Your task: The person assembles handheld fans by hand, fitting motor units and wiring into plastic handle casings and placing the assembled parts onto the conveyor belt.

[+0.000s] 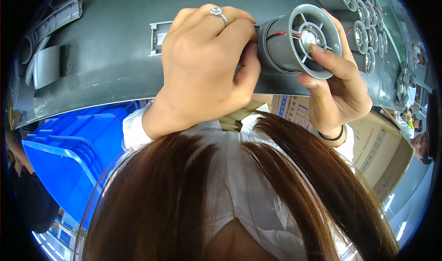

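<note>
My right hand [338, 83] grips a grey plastic fan housing [281, 46], a short tube with a spoked round end and a red wire inside. Its thumb and a fingertip press at the spoked end, while other fingers reach behind the rim. My left hand [202, 67], with a ring on one finger, is closed right against the housing's left side. Whatever its fingers pinch is hidden by the hand. A grey rectangular plastic end [159, 39] sticks out past the left hand's knuckles; I cannot tell whether it joins the housing.
Several similar grey fan housings [359, 35] stand grouped at the right of the dark table [119, 40]. Curved grey plastic shells [47, 67] lie at its left end. Below the table edge are a blue plastic crate [69, 146] and an open cardboard box [377, 146]. Other people show at both edges.
</note>
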The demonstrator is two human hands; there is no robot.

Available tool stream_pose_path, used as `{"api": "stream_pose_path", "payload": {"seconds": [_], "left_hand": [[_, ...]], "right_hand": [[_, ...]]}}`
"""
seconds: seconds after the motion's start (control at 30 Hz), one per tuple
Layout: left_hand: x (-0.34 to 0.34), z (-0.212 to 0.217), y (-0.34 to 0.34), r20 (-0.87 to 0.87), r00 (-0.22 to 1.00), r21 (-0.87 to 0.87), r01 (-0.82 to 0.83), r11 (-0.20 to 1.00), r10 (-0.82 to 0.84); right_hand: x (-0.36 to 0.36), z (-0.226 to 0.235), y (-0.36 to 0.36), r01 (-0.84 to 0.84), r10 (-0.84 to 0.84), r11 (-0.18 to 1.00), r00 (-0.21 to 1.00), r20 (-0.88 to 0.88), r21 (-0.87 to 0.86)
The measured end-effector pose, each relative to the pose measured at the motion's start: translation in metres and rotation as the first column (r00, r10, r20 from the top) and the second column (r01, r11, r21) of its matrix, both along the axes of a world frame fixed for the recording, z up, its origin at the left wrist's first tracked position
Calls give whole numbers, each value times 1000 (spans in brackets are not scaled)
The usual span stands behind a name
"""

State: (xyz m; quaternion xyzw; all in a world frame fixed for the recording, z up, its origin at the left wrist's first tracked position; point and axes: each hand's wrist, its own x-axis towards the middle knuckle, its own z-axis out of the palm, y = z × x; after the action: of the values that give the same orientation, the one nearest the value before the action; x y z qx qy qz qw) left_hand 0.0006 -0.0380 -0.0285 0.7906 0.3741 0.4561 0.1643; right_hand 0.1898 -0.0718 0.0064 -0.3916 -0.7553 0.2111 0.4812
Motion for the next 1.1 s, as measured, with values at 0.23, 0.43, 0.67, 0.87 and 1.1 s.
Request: {"api": "stream_pose_path", "payload": {"seconds": [0.23, 0.43, 0.67, 0.87, 1.1], "left_hand": [[1, -1, -3, -53, 996, 27, -69, 997, 70], [-2, -3, -2, -43, 995, 64, -87, 994, 90], [-10, 5, -2, -9, 1000, 80, -20, 997, 21], [-14, 3, -11, -147, 989, 131, -7, 991, 26], [-17, -7, -14, -124, 992, 176, -12, 984, 35]], "right_hand": [[10, -5, 2, -103, 99, 995, 985, 141, 15], [5, -8, -2, -41, 42, 999, 983, 180, -9], [6, -3, -4, -82, 81, 997, 967, 241, -5], [1, -14, -17, -63, 59, 998, 988, 144, 24], [-2, -29, -32, -83, 67, 993, 983, 172, 89]]}}
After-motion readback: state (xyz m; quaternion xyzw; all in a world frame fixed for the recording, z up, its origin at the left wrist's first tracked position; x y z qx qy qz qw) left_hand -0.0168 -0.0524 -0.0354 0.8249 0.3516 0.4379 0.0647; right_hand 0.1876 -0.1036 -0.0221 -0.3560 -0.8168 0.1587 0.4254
